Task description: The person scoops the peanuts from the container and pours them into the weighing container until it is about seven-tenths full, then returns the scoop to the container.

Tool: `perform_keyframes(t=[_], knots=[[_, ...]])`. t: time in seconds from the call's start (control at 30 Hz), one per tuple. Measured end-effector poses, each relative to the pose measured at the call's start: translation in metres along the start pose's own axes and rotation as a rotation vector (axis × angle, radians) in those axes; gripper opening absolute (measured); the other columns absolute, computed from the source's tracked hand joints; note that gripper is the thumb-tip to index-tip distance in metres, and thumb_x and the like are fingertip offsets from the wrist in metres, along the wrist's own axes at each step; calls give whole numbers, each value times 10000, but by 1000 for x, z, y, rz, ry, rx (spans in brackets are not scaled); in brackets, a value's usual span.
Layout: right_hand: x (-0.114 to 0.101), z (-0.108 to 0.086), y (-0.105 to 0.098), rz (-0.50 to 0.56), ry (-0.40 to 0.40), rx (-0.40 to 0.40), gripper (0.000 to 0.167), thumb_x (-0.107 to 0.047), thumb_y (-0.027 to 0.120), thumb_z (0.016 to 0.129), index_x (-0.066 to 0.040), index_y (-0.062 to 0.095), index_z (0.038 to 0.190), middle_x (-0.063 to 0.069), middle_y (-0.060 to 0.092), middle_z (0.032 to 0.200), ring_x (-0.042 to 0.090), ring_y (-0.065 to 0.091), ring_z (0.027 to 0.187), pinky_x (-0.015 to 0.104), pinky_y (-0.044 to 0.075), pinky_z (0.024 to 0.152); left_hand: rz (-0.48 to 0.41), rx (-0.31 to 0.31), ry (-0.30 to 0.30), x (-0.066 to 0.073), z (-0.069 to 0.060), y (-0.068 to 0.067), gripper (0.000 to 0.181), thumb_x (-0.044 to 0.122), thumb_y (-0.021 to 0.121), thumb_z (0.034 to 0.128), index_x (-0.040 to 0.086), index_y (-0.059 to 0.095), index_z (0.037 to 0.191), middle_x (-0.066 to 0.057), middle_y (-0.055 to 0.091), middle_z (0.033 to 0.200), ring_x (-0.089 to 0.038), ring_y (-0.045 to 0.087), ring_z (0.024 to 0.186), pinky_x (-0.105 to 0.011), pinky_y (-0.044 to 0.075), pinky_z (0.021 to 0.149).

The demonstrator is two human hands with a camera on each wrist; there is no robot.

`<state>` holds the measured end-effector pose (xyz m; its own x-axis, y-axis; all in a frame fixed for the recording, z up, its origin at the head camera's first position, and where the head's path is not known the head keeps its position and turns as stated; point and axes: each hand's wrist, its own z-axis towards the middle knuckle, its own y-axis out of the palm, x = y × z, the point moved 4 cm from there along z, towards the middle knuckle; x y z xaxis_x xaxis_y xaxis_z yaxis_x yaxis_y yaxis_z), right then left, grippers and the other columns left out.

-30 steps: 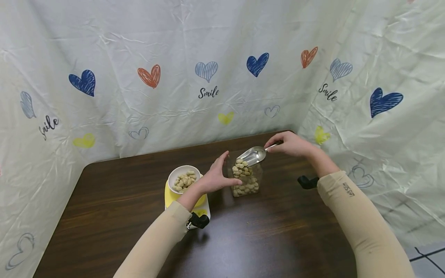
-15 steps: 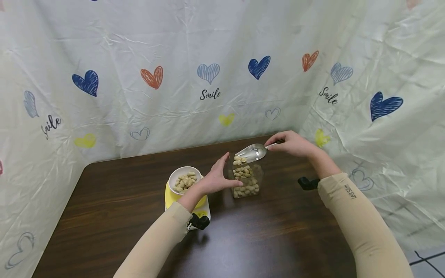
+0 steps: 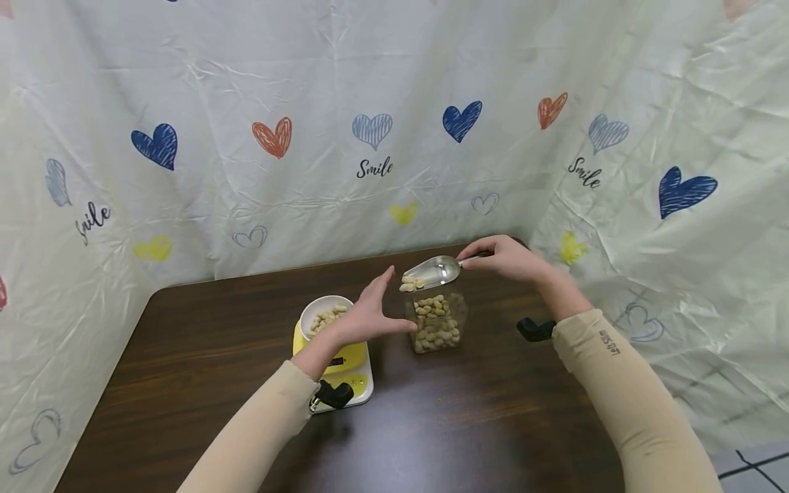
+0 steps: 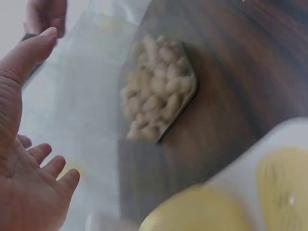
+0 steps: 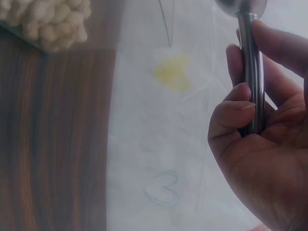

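My right hand (image 3: 507, 257) grips the handle of a metal scoop (image 3: 441, 271), its fingers wrapped round the handle (image 5: 252, 72) in the right wrist view. A few unshelled peanuts (image 3: 411, 283) lie at the scoop's front end, above the left rim of a clear box. More peanuts fill the lower part of that clear box (image 3: 462, 311). My left hand (image 3: 364, 316) is spread with thumb and fingers apart, just left of the box and holding nothing. Beneath the left forearm, a white bowl (image 3: 306, 316) with peanuts stands on a yellow and white kitchen scale (image 3: 360, 383), partly hidden.
The dark wooden table (image 3: 185, 370) carries the box and scale. A white curtain (image 3: 308, 68) printed with hearts hangs behind the table and along its sides. A black wrist-camera mount (image 3: 535, 330) sticks out from the right wrist.
The scoop has risen and moved left, from inside the box to over its rim. My left hand has drawn away from the box to the left. More of the scale shows.
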<state>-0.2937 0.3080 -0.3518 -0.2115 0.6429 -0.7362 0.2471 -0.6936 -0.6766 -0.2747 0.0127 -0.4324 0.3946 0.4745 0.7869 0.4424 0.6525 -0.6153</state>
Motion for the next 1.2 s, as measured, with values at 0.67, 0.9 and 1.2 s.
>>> perform_keyframes(t=[0.67,0.9,1.2], knots=[[-44,31,57,93,-33,-12,260,-337,722,974,-198,762,1190,20,674,1243,235,608,1134,466,499,919,113,110,-73,-59,-86,-104,1193,482,869,793,219,95,1662,-79,164,1679,-340,110,1534,-647,213,1152],[-53,42,81,92,-33,-25,204,-333,721,972,-228,777,1138,-18,683,1215,209,616,1114,447,505,908,90,89,-109,-87,-95,-86,1257,522,889,746,135,110,1655,-155,144,1676,-392,105,1525,-675,198,1146],[-63,58,103,14,-66,-39,187,-316,721,971,-221,778,1123,-18,677,1230,203,624,1081,413,520,857,38,82,-136,-98,-96,-74,1241,514,884,748,107,135,1649,-205,189,1648,-404,167,1498,-665,230,1135]])
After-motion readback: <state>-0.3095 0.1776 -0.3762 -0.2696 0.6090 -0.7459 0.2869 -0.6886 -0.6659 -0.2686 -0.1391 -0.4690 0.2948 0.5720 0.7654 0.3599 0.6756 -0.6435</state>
